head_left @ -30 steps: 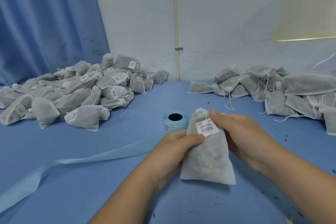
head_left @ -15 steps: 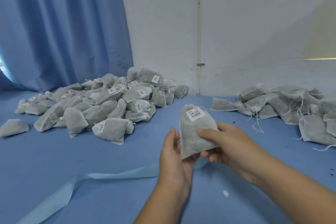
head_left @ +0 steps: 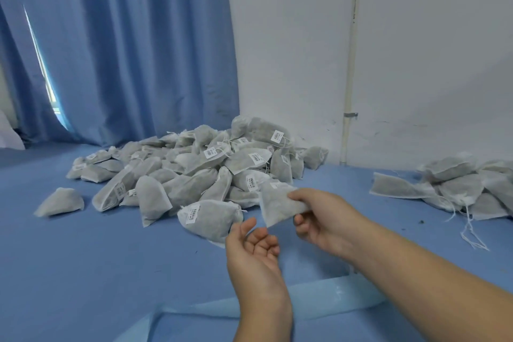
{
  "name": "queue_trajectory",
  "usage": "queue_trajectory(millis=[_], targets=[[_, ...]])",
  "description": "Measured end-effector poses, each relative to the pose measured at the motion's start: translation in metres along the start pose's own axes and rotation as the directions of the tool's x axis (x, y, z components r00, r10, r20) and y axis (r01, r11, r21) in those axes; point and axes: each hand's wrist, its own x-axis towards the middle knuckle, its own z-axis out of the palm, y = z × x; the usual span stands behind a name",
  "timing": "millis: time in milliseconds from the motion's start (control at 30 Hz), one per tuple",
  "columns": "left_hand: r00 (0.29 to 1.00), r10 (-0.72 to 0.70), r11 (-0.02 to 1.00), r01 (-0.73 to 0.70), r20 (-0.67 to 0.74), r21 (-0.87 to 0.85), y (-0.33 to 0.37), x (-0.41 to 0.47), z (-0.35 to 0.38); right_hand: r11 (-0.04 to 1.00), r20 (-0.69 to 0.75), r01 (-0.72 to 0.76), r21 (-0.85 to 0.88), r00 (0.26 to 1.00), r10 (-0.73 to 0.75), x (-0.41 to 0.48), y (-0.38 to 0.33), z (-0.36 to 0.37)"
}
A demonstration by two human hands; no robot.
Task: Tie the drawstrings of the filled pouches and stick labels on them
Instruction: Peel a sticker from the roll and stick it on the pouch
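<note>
**Operator:** Where is the pouch located, and how is it held?

**Technician:** The pouch (head_left: 277, 204) is held clear of the tabletop (head_left: 83, 258), just in front of the labelled pile (head_left: 222, 164). It is pinched at its right end by the right grip (head_left: 323, 221), with the thumb laid on top and the fingers curled beneath. The pouch is tilted, its lower corner pointed down toward the left grip (head_left: 255, 255).

**Operator:** What is the state of the left grip?

**Technician:** The left grip is released. The palm is turned up, the fingers are loosely bent, and nothing is held. It is positioned just below the pouch's lower corner; contact cannot be confirmed.

**Operator:** Is a label seen on the held pouch?

**Technician:** That cannot be determined; the face is blurred.

**Operator:** What else is laid out?

**Technician:** The labelled pile is heaped near the blue curtain (head_left: 125, 50) and the white wall (head_left: 416, 36). One single pouch (head_left: 59, 201) is set apart at its left. A second pile (head_left: 466, 189), with loose drawstrings (head_left: 472, 233) trailing, is found at the right edge, well apart from the first. A pale blue strip (head_left: 305, 302) is laid across the tabletop beneath both forearms.
</note>
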Motion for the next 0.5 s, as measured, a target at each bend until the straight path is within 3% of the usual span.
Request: queue_trajectory(millis=[100, 200, 267, 400, 500], targets=[[1.000, 0.013, 1.000, -0.013, 0.018, 0.011, -0.002, 0.004, 0.001, 0.972, 0.036, 0.222, 0.076, 0.974, -0.225, 0.037, -0.043, 0.025], [0.997, -0.021, 0.999, 0.018, 0.069, 0.045, -0.006, 0.002, 0.003, 0.921, -0.112, 0.383, 0.068, 0.920, -0.375, 0.065, -0.078, 0.025], [0.993, -0.030, 0.997, 0.022, 0.113, 0.077, -0.010, 0.002, 0.003, 0.944, -0.152, 0.324, 0.065, 0.938, -0.311, 0.074, -0.070, 0.019], [0.974, 0.015, 0.985, -0.053, 0.227, 0.165, -0.019, -0.001, 0.004, 0.986, -0.057, 0.167, -0.011, 0.984, -0.167, 0.063, -0.029, -0.005], [0.946, 0.072, 0.939, -0.172, 0.317, 0.299, -0.025, -0.007, 0.000, 0.987, -0.048, 0.157, 0.022, 0.987, -0.156, 0.042, -0.018, -0.032]])
